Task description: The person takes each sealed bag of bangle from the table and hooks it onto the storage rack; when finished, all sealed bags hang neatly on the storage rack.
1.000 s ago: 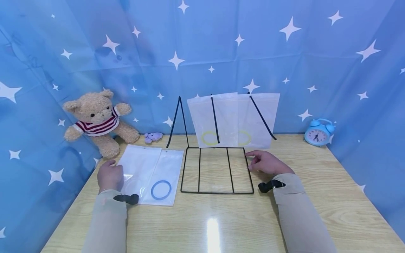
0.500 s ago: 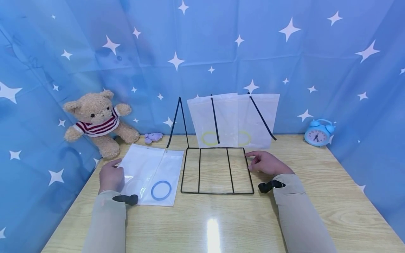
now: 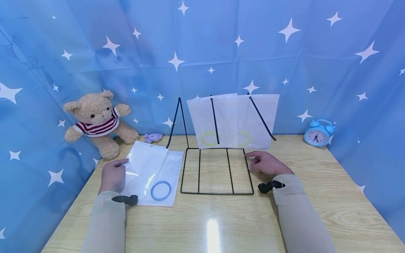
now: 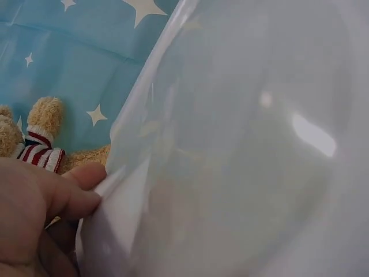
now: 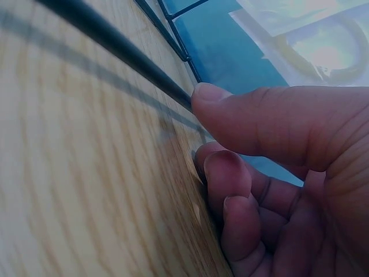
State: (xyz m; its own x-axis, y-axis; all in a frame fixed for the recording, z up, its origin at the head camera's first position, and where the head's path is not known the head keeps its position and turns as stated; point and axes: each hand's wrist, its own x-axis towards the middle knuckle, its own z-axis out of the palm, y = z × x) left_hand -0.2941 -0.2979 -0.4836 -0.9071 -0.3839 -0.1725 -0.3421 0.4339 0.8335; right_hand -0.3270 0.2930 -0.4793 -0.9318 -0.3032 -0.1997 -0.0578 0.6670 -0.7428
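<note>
My left hand pinches the left edge of a plastic zip bag, thumb and fingertip meeting on its margin in the left wrist view. The bag is tilted up at that side and overlaps a second bag with a blue ring showing. At the centre stands a black wire display rack with prongs. My right hand holds the right side of its base. In the right wrist view the thumb presses the wire, the other fingers curled below. Two bags with yellow rings hang on the middle and right prongs.
A teddy bear sits at the back left, beside a small purple toy. A blue alarm clock stands at the back right. The left prong carries no bag. A starry blue curtain closes the back.
My left hand has shifted slightly right and gone from a bent position to pinching the bag's edge. That bag has risen and slid right over the second bag. The right hand stays put.
</note>
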